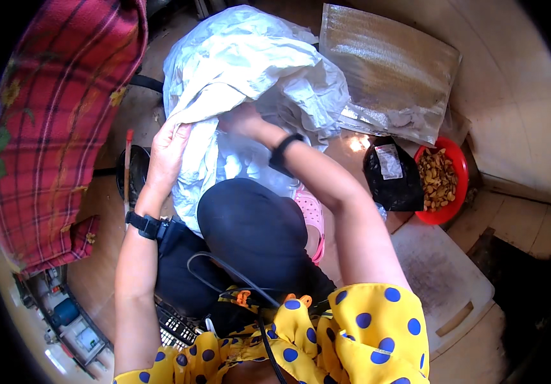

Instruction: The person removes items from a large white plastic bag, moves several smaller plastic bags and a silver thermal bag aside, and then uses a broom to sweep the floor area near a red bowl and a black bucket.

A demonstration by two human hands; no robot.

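Observation:
A large white sack [243,64] of crinkled material stands in front of my knees, its mouth spread toward me. My left hand [168,150] pinches the sack's edge at its left side. Inside the mouth is my right hand [242,119], partly covered by the white folds. Its fingers are hidden, so what they touch cannot be made out. Clear plastic [250,160] shows within the opening, below my right hand.
To the right lie a silvery foil mat [387,64], a black bag [390,168] with a white label, a red bowl [460,173] of brown pieces and a white cutting board [442,275]. A red plaid cloth [73,121] hangs at left, near a dark pan [136,173].

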